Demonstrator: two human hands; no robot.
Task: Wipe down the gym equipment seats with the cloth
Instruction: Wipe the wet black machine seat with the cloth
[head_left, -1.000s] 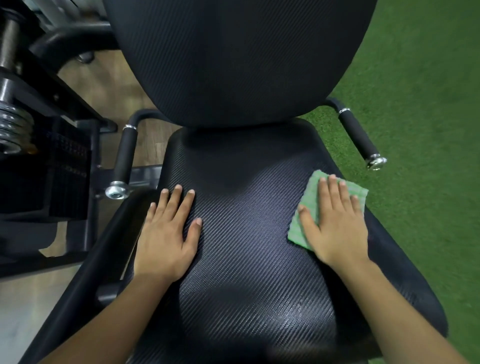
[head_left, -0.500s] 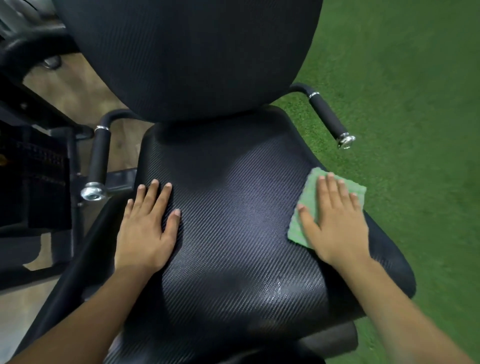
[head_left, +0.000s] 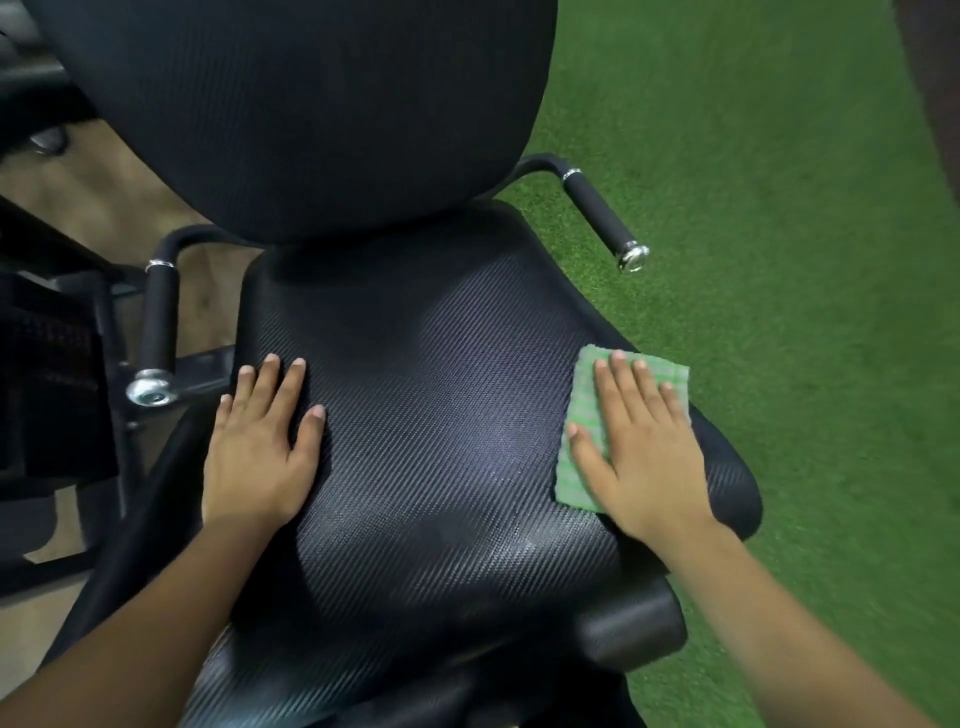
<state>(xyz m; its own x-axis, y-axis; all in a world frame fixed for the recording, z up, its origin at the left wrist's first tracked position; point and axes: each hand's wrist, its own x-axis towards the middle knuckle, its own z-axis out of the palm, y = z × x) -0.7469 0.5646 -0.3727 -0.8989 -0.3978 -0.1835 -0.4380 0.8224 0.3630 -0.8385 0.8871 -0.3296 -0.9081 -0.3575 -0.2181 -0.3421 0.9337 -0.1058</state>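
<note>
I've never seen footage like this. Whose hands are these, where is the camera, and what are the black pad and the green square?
There is no robot here. A person's bare hands are filmed by a wide-angle camera worn on their head, looking down. The black textured pad is a gym machine's seat, with its backrest above. The left hand rests flat on the seat, holding nothing. The right hand presses a green checked cloth against the seat's right side with straight fingers. Green turf lies beside it.

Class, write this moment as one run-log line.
stage: wiping seat | right hand: flat on green cloth, seat's right side | left hand: flat on bare seat
</note>
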